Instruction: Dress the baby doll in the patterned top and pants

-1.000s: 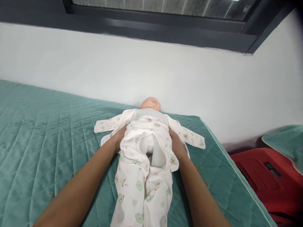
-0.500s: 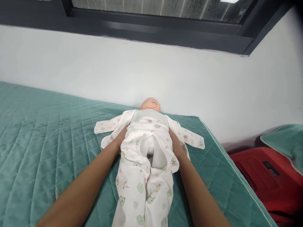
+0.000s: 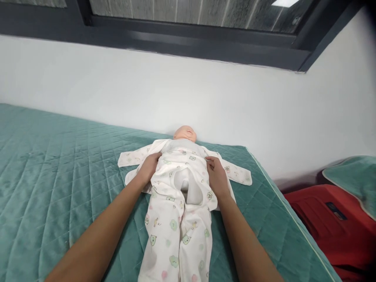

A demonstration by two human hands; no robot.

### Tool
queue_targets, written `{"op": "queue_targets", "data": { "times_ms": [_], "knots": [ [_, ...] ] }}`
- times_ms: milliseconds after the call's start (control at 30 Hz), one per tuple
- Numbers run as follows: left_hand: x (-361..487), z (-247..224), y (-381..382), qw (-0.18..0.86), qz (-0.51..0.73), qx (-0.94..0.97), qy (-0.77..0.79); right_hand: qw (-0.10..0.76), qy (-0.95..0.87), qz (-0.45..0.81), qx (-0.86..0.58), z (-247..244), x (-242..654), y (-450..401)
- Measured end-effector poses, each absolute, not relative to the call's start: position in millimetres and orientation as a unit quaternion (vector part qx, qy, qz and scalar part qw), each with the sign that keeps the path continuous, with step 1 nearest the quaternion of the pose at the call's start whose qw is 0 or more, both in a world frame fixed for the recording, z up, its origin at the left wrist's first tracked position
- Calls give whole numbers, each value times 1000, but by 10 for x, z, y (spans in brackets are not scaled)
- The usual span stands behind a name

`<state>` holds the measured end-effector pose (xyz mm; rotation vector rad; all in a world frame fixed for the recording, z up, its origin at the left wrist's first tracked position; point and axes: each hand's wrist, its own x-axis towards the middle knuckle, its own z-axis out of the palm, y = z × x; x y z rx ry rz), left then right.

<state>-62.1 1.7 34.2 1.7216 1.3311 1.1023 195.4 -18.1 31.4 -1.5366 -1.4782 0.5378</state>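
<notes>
Trouser legs — cut off below, left fingers — partly hidden, window cropped above

Single head-worn view, from above the leg end of the clothed doll, facing forward and down between both forearms toward the white wall, doll near and roughly centred, window frame across the top, upper-right corner darkened, perhaps by the lens

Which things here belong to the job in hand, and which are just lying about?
In the job: doll; printed trousers, left fingers and right fingers at either side; open printed top; quilted green cover underneath.
Lying about: red item; green cloth.
</notes>
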Motion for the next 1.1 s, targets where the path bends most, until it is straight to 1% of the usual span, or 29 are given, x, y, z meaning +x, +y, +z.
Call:
{"op": "queue_targets", "data": {
  "times_ms": [100, 167, 233, 300, 367, 467, 600, 700, 800, 933, 1100],
  "knots": [
    [-652, 397, -22, 271, 412, 671, 553, 474, -615, 190, -601, 358, 1948, -249],
    [-647, 443, -43, 211, 440, 660, 571, 507, -610, 187, -580, 409, 1927, -303],
    [-624, 504, -44, 177, 484, 661, 545, 537, -604, 206, -552, 470, 1886, -333],
    [-593, 564, -17, 192, 509, 681, 490, 550, -603, 237, -527, 531, 1828, -315],
    [-563, 600, 37, 238, 501, 708, 438, 545, -618, 260, -504, 590, 1767, -245],
    [-536, 603, 126, 281, 466, 736, 403, 502, -677, 267, -467, 678, 1715, -87],
    [-541, 626, 191, 314, 401, 764, 396, 403, -750, 288, -438, 811, 1762, 68],
    [-583, 724, 238, 351, 350, 784, 374, 338, -774, 316, -433, 921, 1851, 114],
    [-659, 849, 316, 374, 285, 810, 349, 292, -784, 341, -429, 1020, 1942, 152],
    [-742, 991, 427, 379, 218, 841, 319, 264, -799, 345, -416, 1118, 2026, 215],
    [-737, 1059, 555, 381, 205, 838, 332, 249, -808, 343, -409, 1091, 2001, 299]
  ]
}}
